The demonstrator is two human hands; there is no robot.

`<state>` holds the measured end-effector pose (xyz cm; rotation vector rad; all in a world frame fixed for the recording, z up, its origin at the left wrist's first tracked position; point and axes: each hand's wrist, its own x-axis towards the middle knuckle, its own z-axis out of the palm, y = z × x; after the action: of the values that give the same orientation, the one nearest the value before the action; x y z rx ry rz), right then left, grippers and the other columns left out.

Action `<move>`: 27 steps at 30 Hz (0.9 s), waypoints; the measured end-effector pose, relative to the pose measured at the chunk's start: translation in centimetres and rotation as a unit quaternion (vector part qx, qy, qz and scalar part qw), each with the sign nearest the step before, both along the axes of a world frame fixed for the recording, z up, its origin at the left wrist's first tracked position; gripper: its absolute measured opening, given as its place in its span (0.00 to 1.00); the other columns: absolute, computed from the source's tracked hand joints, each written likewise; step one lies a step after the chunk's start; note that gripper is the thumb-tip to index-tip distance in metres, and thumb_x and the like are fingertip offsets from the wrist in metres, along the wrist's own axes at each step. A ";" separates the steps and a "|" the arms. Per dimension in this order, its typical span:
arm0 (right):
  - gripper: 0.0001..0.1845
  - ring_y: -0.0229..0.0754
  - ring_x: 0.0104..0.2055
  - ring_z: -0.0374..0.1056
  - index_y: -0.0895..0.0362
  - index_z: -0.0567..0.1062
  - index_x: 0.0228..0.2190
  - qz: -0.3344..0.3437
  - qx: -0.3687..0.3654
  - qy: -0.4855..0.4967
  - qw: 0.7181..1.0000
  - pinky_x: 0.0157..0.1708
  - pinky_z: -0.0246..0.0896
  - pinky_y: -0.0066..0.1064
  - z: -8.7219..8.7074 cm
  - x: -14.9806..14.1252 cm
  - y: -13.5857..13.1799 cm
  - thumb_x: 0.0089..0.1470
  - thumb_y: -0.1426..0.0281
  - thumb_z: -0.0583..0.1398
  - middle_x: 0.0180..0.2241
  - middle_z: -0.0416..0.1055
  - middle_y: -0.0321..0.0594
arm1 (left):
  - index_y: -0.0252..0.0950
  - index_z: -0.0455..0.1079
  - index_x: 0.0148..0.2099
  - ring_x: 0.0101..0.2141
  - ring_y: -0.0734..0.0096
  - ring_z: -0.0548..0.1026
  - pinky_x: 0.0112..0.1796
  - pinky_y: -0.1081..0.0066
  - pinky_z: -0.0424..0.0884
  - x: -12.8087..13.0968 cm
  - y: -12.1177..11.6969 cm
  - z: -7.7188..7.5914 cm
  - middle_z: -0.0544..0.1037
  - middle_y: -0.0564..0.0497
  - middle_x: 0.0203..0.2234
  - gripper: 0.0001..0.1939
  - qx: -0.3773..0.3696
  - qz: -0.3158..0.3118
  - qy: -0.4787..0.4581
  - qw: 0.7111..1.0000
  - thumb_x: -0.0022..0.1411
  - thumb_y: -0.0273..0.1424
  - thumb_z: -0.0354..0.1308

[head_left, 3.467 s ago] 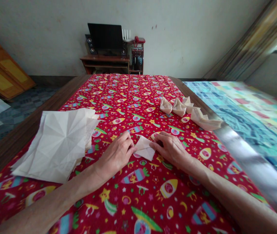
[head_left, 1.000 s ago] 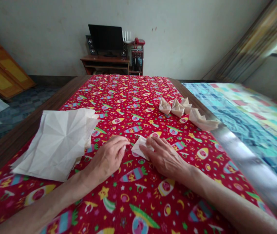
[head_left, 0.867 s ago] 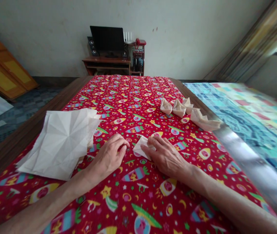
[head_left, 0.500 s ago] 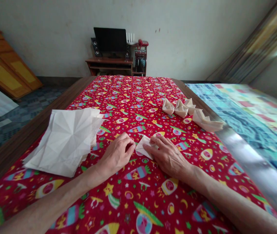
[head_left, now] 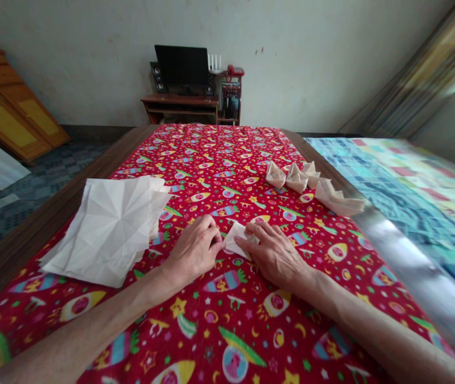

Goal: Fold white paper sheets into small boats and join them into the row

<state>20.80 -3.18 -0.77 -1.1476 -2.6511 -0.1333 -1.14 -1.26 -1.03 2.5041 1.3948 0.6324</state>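
Observation:
A small folded piece of white paper (head_left: 235, 234) lies on the red patterned cloth between my hands. My right hand (head_left: 276, 250) rests over its right side, fingers bent and pressing it, so that part is hidden. The thumb and forefinger of my left hand (head_left: 199, 242) are pinched at the paper's left corner. To the left is a stack of creased white paper sheets (head_left: 111, 229). Folded paper boats (head_left: 297, 177) stand at the right, beside a nested row of similar folded papers (head_left: 337, 200).
The red cloth (head_left: 219, 330) covers a dark wooden table (head_left: 19, 240). A bed with a blue checked cover (head_left: 411, 213) adjoins the right side. Beyond the far end stand a desk (head_left: 179, 101) with a monitor (head_left: 182, 66) and a red telephone (head_left: 235, 71). A wooden cabinet (head_left: 15, 106) is at left.
My left thumb and forefinger have closed together and moved slightly right onto the paper's left corner. My right hand stays in place on the paper.

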 end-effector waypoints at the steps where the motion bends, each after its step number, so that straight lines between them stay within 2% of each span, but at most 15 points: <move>1: 0.18 0.51 0.52 0.56 0.52 0.69 0.52 0.000 0.000 0.000 1.000 0.45 0.60 0.42 0.0 0.0 0.0 0.62 0.71 0.50 0.50 0.64 0.49 | 0.36 0.67 0.30 0.37 0.67 0.70 0.40 0.66 0.69 -0.1 0.0 0.1 0.68 0.50 0.34 0.05 -0.001 0.002 0.003 1.000 0.58 0.29 0.60; 4: 0.18 0.51 0.52 0.56 0.52 0.69 0.51 -0.001 0.003 0.001 1.000 0.45 0.60 0.42 0.0 0.0 0.0 0.61 0.71 0.50 0.49 0.64 0.49 | 0.36 0.67 0.31 0.36 0.68 0.70 0.40 0.66 0.70 -0.3 0.1 0.3 0.68 0.51 0.34 0.05 -0.012 -0.006 0.006 1.000 0.58 0.28 0.59; 6: 0.18 0.51 0.52 0.56 0.52 0.69 0.52 -0.002 0.005 0.002 1.000 0.45 0.60 0.42 -0.1 0.0 0.0 0.61 0.71 0.50 0.50 0.64 0.49 | 0.37 0.68 0.35 0.38 0.67 0.71 0.41 0.66 0.70 -0.7 0.0 0.3 0.69 0.50 0.36 0.02 -0.013 -0.017 -0.004 1.000 0.58 0.28 0.59; 9: 0.18 0.50 0.51 0.57 0.53 0.69 0.51 -0.002 0.006 0.008 1.000 0.46 0.59 0.42 0.0 0.0 -0.1 0.62 0.71 0.50 0.49 0.64 0.50 | 0.37 0.65 0.53 0.47 0.63 0.68 0.49 0.62 0.68 -1.2 -0.7 0.5 0.69 0.46 0.47 0.17 0.024 -0.046 0.005 0.999 0.61 0.29 0.56; 11: 0.17 0.50 0.51 0.57 0.53 0.69 0.51 -0.003 0.003 0.010 1.000 0.47 0.59 0.42 0.1 0.0 -0.1 0.62 0.71 0.49 0.49 0.64 0.49 | 0.38 0.59 0.60 0.53 0.60 0.64 0.53 0.58 0.64 -1.5 -1.4 0.6 0.65 0.46 0.55 0.22 0.052 -0.079 0.056 0.994 0.64 0.30 0.53; 15: 0.17 0.50 0.52 0.56 0.53 0.70 0.50 -0.006 -0.007 0.010 1.000 0.46 0.59 0.42 0.1 0.0 -0.1 0.62 0.70 0.50 0.49 0.64 0.48 | 0.39 0.61 0.60 0.58 0.60 0.60 0.56 0.57 0.61 -1.7 -2.4 0.8 0.62 0.51 0.61 0.20 0.089 -0.109 0.144 0.980 0.67 0.30 0.48; 20: 0.16 0.50 0.51 0.57 0.53 0.70 0.50 -0.002 0.003 0.014 1.000 0.46 0.59 0.42 -0.1 0.1 0.0 0.62 0.70 0.51 0.49 0.64 0.49 | 0.35 0.61 0.61 0.58 0.61 0.60 0.58 0.59 0.58 -1.5 -3.0 1.2 0.62 0.51 0.61 0.20 0.146 -0.121 0.179 0.965 0.68 0.29 0.46; 22: 0.16 0.50 0.51 0.58 0.53 0.70 0.50 -0.002 0.003 0.012 1.000 0.45 0.59 0.41 -0.1 0.1 0.0 0.61 0.70 0.51 0.49 0.65 0.49 | 0.34 0.61 0.60 0.57 0.61 0.61 0.57 0.59 0.59 -1.5 -3.0 1.2 0.63 0.51 0.60 0.20 0.157 -0.124 0.173 0.964 0.68 0.27 0.45; 24: 0.17 0.49 0.50 0.58 0.53 0.70 0.50 -0.002 0.005 0.010 1.000 0.44 0.59 0.40 0.0 0.0 0.0 0.62 0.70 0.51 0.49 0.65 0.49 | 0.34 0.66 0.56 0.56 0.62 0.63 0.56 0.61 0.60 -1.7 -2.8 1.1 0.65 0.49 0.59 0.17 0.155 -0.121 0.147 0.969 0.68 0.27 0.45; 27: 0.17 0.48 0.49 0.59 0.52 0.69 0.50 -0.003 0.008 0.016 1.000 0.44 0.58 0.40 0.1 0.0 -0.1 0.62 0.71 0.50 0.49 0.65 0.48 | 0.33 0.70 0.49 0.51 0.65 0.67 0.53 0.64 0.64 -1.9 -1.7 0.7 0.71 0.46 0.52 0.14 0.128 -0.083 0.075 0.986 0.68 0.27 0.45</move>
<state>20.80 -3.28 -0.71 -1.1429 -2.6145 -0.1354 -3.03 -3.01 -0.33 2.8871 1.2005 0.6360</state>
